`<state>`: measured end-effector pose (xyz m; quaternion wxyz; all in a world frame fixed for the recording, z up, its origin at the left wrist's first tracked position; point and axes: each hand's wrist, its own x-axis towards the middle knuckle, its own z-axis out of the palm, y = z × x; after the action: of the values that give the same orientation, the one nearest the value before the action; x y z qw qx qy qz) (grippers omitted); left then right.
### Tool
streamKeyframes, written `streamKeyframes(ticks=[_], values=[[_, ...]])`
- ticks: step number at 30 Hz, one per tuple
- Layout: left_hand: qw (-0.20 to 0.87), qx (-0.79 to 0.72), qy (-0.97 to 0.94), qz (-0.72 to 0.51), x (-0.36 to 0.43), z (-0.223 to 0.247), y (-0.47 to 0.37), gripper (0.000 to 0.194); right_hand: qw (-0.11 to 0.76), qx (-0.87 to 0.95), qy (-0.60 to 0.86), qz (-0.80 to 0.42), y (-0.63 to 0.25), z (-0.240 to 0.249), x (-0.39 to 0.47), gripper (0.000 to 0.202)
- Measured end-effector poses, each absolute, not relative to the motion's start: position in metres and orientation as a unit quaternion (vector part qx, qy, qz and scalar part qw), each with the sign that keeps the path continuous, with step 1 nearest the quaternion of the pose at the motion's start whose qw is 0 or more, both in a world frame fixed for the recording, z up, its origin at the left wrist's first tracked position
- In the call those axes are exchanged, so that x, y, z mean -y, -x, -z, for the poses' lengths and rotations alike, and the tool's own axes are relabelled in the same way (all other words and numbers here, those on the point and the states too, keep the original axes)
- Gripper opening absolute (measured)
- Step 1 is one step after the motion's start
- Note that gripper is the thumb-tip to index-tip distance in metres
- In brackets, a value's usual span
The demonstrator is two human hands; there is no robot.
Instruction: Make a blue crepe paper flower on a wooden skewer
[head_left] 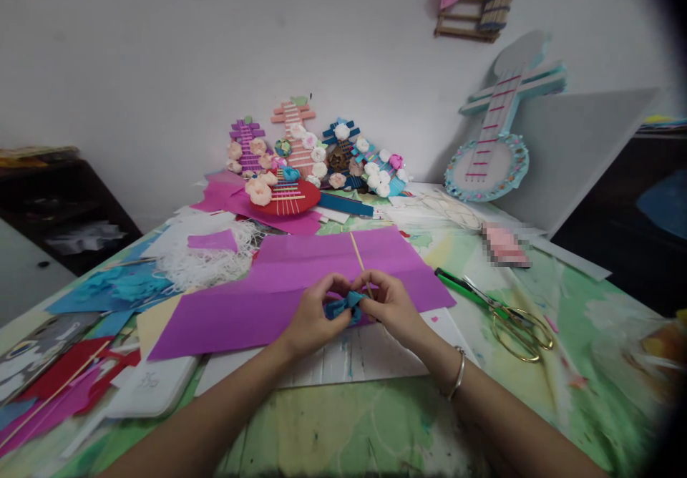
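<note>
So that it is apparently steadied, the blue paper [336,309] is pinched by narrowed fingers of the left hand [315,315] above the purple sheet [300,270], while a thin stick [356,249] is gripped close beside it by the right hand [396,308].

At center frame, we see teal-blue material [337,309] against a bright purple sheet [230,313] and a pale tan stick [356,250]. At right, we picture gold-handled scissors [504,313] on a mottled green, yellow and white tablecloth [333,428]. Upper right, we find a pale-blue and white instrument model [491,134] striped crimson; above center, a red model [307,197] crossed by pale lines.
</note>
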<state>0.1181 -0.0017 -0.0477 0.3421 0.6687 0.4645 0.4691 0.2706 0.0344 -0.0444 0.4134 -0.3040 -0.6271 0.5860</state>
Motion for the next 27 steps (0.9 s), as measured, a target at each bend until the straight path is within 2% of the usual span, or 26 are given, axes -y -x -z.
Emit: streamKeyframes(ticks=[4, 7, 13, 16, 27], values=[[0.368, -0.467, -0.641, -0.485, -0.001, 0.049, -0.115, 0.014, 0.421, 0.619, 0.307, -0.587, -0.27, 0.045, -0.034, 0.015], [0.356, -0.461, -0.659, -0.476, 0.0, 0.047, -0.115, 0.018, 0.432, 0.606, 0.302, -0.596, -0.27, 0.044, -0.034, 0.017], [0.175, -0.473, -0.73, -0.461, 0.003, 0.049, -0.117, 0.023, 0.445, 0.612, 0.301, -0.58, -0.27, 0.046, -0.035, 0.017], [0.121, -0.475, -0.744, -0.454, 0.002, 0.052, -0.117, 0.024, 0.45, 0.631, 0.301, -0.557, -0.271, 0.048, -0.037, 0.019], [0.113, -0.502, -0.733, -0.445, 0.003, 0.056, -0.117, 0.024, 0.439, 0.644, 0.3, -0.55, -0.271, 0.05, -0.038, 0.019]])
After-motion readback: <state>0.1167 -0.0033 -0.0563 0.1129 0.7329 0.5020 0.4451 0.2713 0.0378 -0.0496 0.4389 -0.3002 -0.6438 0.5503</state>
